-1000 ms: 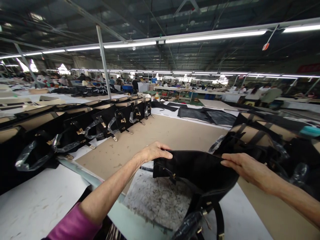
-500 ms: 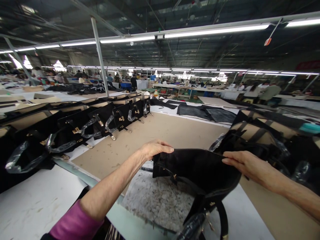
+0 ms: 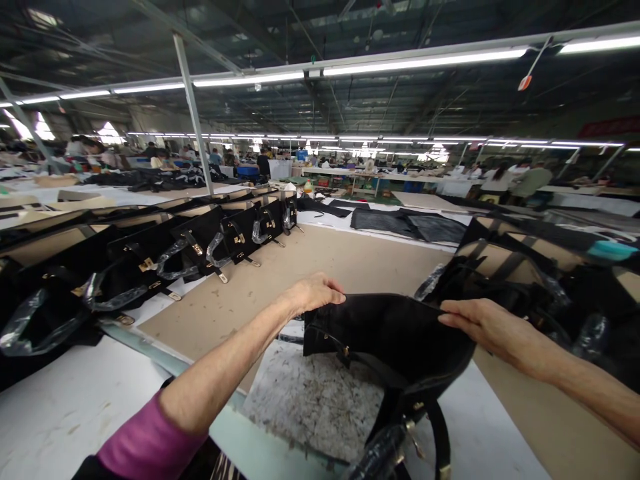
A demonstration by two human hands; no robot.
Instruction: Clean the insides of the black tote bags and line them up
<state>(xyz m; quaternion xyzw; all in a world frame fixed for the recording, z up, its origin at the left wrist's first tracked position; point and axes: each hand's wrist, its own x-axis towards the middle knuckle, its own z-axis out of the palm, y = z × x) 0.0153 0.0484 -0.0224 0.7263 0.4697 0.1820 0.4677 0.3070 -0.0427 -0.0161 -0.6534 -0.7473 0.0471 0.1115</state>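
A black leather handbag (image 3: 395, 343) is held up over the table in front of me, its gold-buckled strap and plastic-wrapped handle hanging down at the bottom. My left hand (image 3: 313, 293) is closed on the bag's top left corner. My right hand (image 3: 477, 320) grips the bag's top right edge, fingers curled over it.
A long row of black handbags (image 3: 150, 260) with plastic-wrapped handles stands along the left. More black bags (image 3: 525, 273) pile up on the right. A brown board (image 3: 325, 267) covers the table (image 3: 65, 407) beyond my hands. Black sheets (image 3: 410, 227) lie farther back. Other workers sit at distant tables.
My view has drifted slightly, so everything sits a little lower-left. Both hands keep their hold on the bag, which has barely moved.
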